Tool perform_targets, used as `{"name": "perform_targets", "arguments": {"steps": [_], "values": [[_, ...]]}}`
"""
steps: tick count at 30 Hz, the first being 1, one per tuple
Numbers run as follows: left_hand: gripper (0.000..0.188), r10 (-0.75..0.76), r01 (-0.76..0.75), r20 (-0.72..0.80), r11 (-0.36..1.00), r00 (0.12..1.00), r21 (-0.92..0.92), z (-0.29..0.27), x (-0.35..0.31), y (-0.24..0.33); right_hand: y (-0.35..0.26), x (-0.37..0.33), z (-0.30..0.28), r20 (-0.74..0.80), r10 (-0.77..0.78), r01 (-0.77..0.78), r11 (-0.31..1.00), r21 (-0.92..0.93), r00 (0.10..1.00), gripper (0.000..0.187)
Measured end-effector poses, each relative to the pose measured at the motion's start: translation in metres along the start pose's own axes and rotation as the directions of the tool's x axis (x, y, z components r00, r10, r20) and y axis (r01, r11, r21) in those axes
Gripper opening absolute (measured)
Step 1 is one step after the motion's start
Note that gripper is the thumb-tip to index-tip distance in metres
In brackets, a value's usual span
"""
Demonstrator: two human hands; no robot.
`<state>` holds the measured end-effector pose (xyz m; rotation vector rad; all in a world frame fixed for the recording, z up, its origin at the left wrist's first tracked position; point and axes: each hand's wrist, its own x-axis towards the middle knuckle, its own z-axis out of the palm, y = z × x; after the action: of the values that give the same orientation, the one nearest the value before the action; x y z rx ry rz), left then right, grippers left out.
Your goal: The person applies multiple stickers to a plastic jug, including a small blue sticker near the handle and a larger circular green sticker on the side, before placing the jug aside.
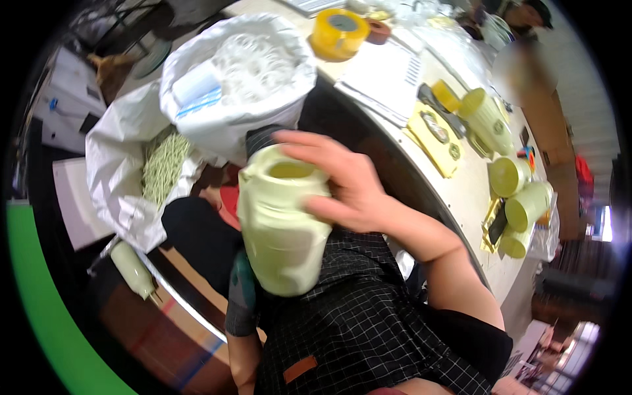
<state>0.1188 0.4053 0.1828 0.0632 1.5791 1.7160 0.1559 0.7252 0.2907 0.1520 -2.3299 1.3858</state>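
I've got the pale green jug (283, 224) up close over my lap, left of the counter (461, 191). My right hand (349, 184) grips its mouth, fingers (306, 139) spread over the rim. Left hand's hidden underneath, can't tell. I'd support the base properly.

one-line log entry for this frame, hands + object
right hand: grips rim of pale green jug, raised over lap | left hand: not visible | table: more green jugs, yellow tape roll
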Motion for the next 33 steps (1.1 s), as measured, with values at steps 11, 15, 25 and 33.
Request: {"name": "perform_targets", "arguments": {"steps": [11, 15, 25, 33], "values": [[0.058, 0.536, -0.481, 0.451, -0.093, 0.714, 0.872, 0.066, 0.03, 0.037, 0.069, 0.01, 0.06, 0.007, 0.264, -0.261, 0.959, -0.111, 0.965, 0.037], [0.045, 0.566, -0.498, 0.404, 0.015, 0.719, 0.867, 0.039, 0.041, 0.046, 0.125, -0.077, -0.083, -0.669, 0.206, -0.536, 0.775, -0.334, 0.714, 0.025], [0.07, 0.36, -0.798, 0.831, -0.284, 0.425, 0.531, 0.225, 0.186, 0.104, 0.174, -0.131, -0.207, -0.589, 0.033, -0.524, 0.497, -0.691, 0.808, 0.024], [0.083, 0.252, -0.806, 0.876, -0.349, 0.411, 0.479, 0.331, 0.282, 0.026, 0.211, -0.084, -0.224, -0.611, 0.008, -0.546, 0.457, -0.702, 0.791, 0.012]]}}
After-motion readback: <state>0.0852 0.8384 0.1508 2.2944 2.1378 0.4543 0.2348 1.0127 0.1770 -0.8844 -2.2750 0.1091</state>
